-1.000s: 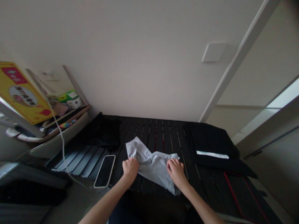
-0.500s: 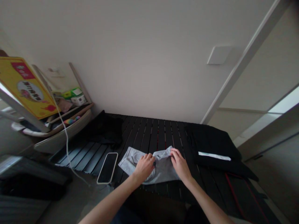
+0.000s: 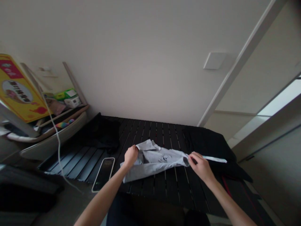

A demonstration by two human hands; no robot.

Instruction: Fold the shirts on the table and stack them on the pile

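A light grey garment [image 3: 152,168] with a dark line drawing printed on it stretches between my hands above the black slatted bench. My left hand [image 3: 131,156] is closed on its left part, fingers curled over the cloth. At the right end, my right hand [image 3: 199,164] pinches an edge of the garment between thumb and fingers. Loose folds sag in the middle, and the near side hangs lower toward the left. Which part of the garment each hand grips cannot be made out.
On the black slatted bench [image 3: 148,130] lie a phone [image 3: 103,174] at left, a dark cloth [image 3: 103,133] behind it, and folded black fabric [image 3: 209,142] with a white strip [image 3: 215,159] at right. A white cable [image 3: 58,147] hangs at far left, beside a yellow sign [image 3: 21,91].
The garment has been lifted, turned and pulled out sideways, so its print now shows. My left hand has moved left and my right hand right. The view has shifted slightly.
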